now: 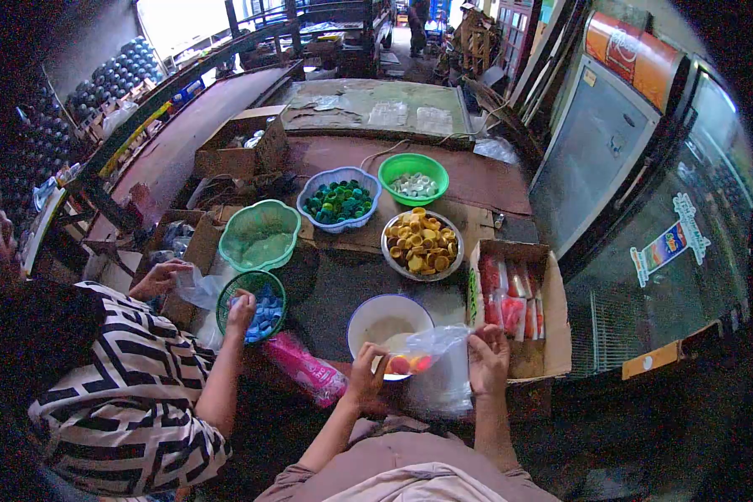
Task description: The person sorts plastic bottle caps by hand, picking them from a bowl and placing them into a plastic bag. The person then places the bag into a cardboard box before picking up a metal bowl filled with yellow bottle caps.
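Note:
Between my two hands stretches a clear plastic bag [440,339], held low over the rim of a white bowl [358,316]. My left hand [365,373] is closed on the bag's left side, beside a few red and orange caps [400,365] that seem to be inside it. My right hand [489,358] pinches the other end of the bag with thumb and fingers. Under the bag, near the table's front edge, lies a stack of clear plastic sheets or bags [443,391]. Close to my right hand stands a cardboard box [552,356] holding filled bags of red items [510,301].
A co-worker at left in a patterned sleeve [142,368] handles clear plastic beside a green basket [222,311] of blue caps. Further back are a metal bowl [386,255] of yellow caps, several plastic basins, and a pink package [305,368]. Glass-door fridges [602,142] stand at right.

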Demonstrator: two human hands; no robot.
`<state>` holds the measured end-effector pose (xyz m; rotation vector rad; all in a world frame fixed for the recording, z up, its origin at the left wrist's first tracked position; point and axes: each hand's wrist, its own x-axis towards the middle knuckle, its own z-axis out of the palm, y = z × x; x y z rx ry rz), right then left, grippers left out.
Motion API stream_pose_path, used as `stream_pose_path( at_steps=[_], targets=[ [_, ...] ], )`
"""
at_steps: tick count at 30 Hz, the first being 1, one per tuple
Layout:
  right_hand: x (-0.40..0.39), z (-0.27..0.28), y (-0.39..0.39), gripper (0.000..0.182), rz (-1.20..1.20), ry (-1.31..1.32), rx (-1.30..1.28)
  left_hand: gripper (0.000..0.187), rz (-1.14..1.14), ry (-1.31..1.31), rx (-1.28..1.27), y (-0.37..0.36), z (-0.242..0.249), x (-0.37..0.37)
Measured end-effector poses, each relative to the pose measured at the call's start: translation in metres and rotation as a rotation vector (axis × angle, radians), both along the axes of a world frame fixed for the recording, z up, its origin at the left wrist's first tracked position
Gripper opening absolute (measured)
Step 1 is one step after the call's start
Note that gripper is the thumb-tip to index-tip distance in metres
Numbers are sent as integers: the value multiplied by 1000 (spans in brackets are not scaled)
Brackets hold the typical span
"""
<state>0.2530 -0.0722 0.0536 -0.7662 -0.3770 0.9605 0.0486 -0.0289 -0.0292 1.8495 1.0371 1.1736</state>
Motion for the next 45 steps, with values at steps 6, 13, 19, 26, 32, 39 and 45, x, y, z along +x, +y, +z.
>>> stream_pose_path(
  at_steps=[6,13,19,26,32,39,45],
  targets=[
    [18,22,-9,41,12,110,-98,12,38,236,227,13,4,-16],
    [28,13,-5,40,182,-952,-257,13,61,251,242,22,11,-22],
    [25,2,-10,6,278,-1381,-367,13,126,282,245,20,0,-21],
    [32,-16,-3,11,158,-1367,-575,14,29,275,186,22,-20,-19],
    [30,-22,0,14,344,-1053,-478,13,73,249,157,29,-25,-22],
    [35,-28,8,16,407,-592,-416,11,72,341,168,41,-26,-27],
    [19,-44,18,12,-77,-1195,-514,12,-50,248,62,41,-23,-18]
  ],
)
